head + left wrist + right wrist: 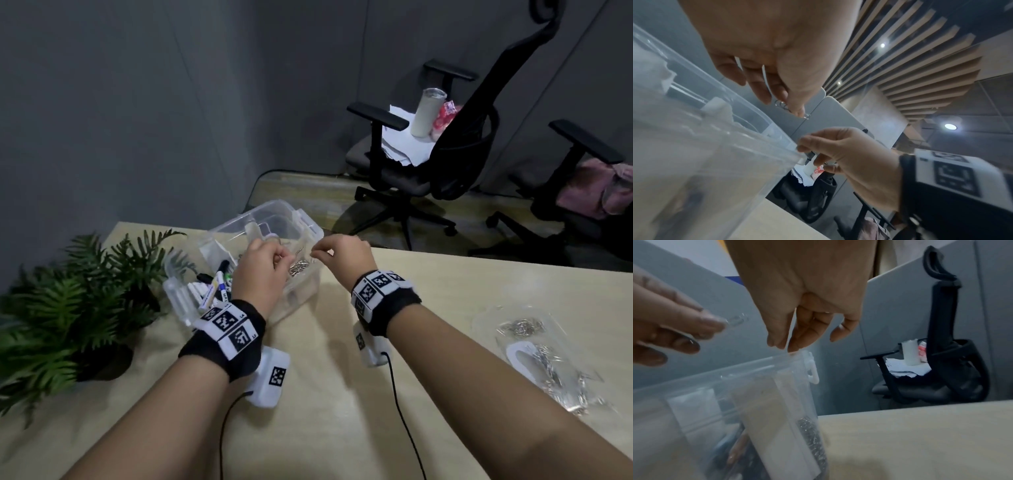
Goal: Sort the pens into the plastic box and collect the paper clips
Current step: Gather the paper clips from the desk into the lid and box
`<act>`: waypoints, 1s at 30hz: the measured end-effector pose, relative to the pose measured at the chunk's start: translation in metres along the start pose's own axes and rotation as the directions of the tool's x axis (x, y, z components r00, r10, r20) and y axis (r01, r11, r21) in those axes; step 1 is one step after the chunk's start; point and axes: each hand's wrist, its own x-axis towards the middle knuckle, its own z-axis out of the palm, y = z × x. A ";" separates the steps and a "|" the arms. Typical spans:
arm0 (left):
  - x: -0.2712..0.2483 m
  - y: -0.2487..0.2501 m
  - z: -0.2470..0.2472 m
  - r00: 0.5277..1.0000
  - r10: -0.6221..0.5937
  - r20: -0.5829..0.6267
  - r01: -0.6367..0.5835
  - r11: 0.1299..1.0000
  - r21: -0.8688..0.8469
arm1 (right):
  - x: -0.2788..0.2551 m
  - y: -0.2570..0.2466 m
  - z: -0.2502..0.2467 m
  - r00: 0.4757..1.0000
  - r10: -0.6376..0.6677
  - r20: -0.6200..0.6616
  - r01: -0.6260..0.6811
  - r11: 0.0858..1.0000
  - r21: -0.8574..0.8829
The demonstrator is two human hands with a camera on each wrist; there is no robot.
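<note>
Left hand (262,270), grip pinching paper clips (782,104) between thumb and fingertips, held over the open plastic box (310,226); right hand (342,255) just beside it above the box's right rim, thumb and forefinger pressed together at the tips, though whether anything lies between them cannot be told. Inside the box, a heap of clips (301,269) fills the right-hand compartment and the pens (219,284) lie in the left-hand one. The box stands on the pale worktop (325,394), with a fern (68,301) to its left and a clear bag of clips (544,359) well apart to the right.
</note>
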 end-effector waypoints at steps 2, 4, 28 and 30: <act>0.010 -0.003 0.011 1.000 -0.001 0.025 -0.001 0.996 0.085 | -0.006 0.007 0.002 0.997 0.012 -0.077 -0.008 0.999 0.052; 0.018 -0.007 0.024 0.999 -0.004 0.047 -0.004 0.985 0.173 | -0.017 0.016 0.001 0.988 0.042 -0.148 -0.026 0.993 0.112; -0.089 0.152 0.235 0.818 0.260 0.514 -0.319 0.947 0.030 | -0.245 0.308 -0.076 0.679 0.734 0.026 -0.704 0.660 -0.261; -0.099 0.163 0.271 0.783 0.174 0.597 -0.267 0.961 0.070 | -0.251 0.326 -0.083 0.664 0.748 0.022 -0.717 0.644 -0.266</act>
